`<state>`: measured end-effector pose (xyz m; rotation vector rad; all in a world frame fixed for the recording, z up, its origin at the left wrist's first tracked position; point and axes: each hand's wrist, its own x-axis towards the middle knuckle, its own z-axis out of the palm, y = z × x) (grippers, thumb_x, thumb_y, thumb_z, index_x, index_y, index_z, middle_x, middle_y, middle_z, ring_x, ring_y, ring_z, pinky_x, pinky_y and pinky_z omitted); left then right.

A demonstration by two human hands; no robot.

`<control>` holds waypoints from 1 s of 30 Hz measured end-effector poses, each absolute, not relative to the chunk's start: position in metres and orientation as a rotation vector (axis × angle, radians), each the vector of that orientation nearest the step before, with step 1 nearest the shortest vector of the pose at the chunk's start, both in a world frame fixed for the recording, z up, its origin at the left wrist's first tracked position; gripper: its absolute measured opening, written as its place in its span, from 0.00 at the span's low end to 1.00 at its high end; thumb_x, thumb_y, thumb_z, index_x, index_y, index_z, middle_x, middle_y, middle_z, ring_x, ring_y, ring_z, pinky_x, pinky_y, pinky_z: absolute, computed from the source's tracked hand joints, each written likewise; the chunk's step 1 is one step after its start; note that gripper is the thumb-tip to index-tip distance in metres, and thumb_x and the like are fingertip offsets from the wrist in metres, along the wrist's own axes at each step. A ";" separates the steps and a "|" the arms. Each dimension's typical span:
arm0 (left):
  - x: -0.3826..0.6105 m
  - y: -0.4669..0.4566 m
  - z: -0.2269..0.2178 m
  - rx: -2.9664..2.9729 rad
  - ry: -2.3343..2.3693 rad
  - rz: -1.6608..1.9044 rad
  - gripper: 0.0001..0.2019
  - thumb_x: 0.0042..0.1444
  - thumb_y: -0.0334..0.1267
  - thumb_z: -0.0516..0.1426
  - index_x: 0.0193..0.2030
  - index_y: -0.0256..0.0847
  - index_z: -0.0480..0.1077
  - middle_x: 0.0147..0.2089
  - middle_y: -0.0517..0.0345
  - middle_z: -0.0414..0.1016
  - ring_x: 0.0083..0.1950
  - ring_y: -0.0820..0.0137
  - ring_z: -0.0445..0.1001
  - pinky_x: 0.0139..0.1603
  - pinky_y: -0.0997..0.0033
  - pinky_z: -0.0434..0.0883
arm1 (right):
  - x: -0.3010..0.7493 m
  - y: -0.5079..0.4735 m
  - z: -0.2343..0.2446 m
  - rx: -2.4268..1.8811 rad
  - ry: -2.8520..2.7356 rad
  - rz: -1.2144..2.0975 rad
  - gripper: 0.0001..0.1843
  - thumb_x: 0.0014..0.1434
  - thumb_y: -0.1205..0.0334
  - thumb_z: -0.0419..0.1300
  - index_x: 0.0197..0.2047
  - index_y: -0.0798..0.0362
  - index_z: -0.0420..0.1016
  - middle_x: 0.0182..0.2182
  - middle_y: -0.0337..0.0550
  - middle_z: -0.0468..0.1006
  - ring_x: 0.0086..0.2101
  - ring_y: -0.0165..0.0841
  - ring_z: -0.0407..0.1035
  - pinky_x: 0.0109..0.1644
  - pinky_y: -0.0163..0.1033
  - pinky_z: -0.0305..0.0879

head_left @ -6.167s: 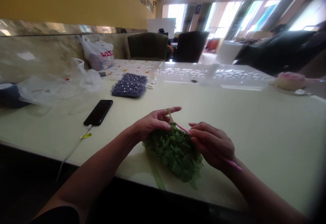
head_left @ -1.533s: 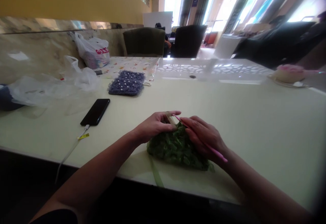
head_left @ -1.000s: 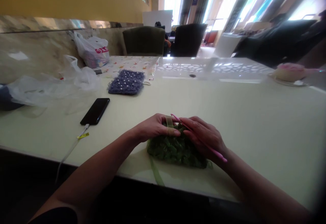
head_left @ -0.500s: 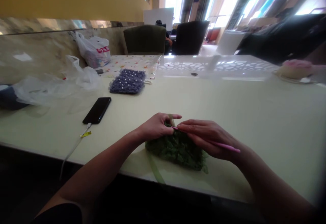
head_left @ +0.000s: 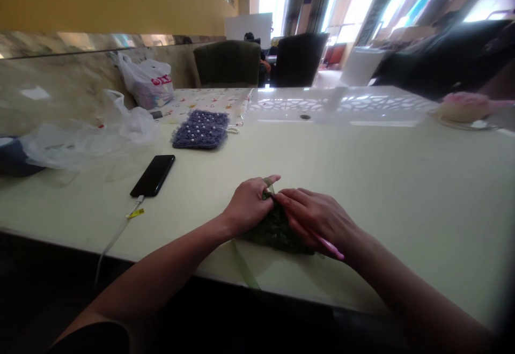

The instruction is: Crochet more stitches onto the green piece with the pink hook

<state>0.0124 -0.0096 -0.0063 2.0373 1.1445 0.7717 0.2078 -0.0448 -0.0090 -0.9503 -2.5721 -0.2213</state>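
Dark green crochet work (head_left: 277,231) lies near the table's front edge, partly covered by both hands. My left hand (head_left: 249,202) pinches its upper left edge, with a green ribbon (head_left: 269,181) running over the raised index finger. My right hand (head_left: 317,214) is closed around a pink crochet hook (head_left: 330,246), whose handle sticks out below the palm toward the wrist. The hook's tip is hidden by the fingers, which meet the left hand at the work's top edge. More green ribbon hangs down over the table's front edge.
A black phone (head_left: 153,176) on a white cable (head_left: 116,236) lies to the left. Beyond it are a purple beaded crochet piece (head_left: 201,130), crumpled clear plastic bags (head_left: 92,137) and a filled white bag (head_left: 151,83). A pink-topped object (head_left: 464,108) stands far right; dark chairs (head_left: 227,63) stand behind.
My right hand has shifted left and turned, so the hook's handle now points more downward. My left hand has rolled slightly over the crochet work, covering more of it.
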 end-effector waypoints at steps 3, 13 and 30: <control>0.014 -0.011 -0.009 2.030 1.196 0.799 0.08 0.54 0.31 0.56 0.36 0.39 0.77 0.62 0.52 0.73 0.58 0.62 0.76 0.60 0.65 0.68 | 0.202 -0.046 -0.012 -0.959 -2.543 -0.318 0.10 0.67 0.71 0.48 0.41 0.57 0.71 0.36 0.48 0.76 0.31 0.34 0.67 0.31 0.37 0.59; 0.018 -0.008 -0.013 1.340 0.951 0.859 0.08 0.46 0.38 0.67 0.31 0.36 0.77 0.68 0.47 0.66 0.66 0.56 0.68 0.64 0.65 0.64 | 0.184 -0.049 -0.028 -1.060 -2.240 -0.734 0.13 0.68 0.72 0.47 0.34 0.55 0.70 0.28 0.44 0.71 0.27 0.35 0.62 0.30 0.39 0.56; -0.007 0.017 -0.005 1.084 0.745 0.568 0.25 0.43 0.28 0.65 0.52 0.37 0.78 0.38 0.50 0.83 0.40 0.68 0.79 0.50 0.67 0.72 | 0.221 -0.040 -0.003 -0.663 -2.305 -0.067 0.10 0.66 0.71 0.56 0.49 0.53 0.72 0.47 0.49 0.80 0.41 0.34 0.78 0.41 0.36 0.73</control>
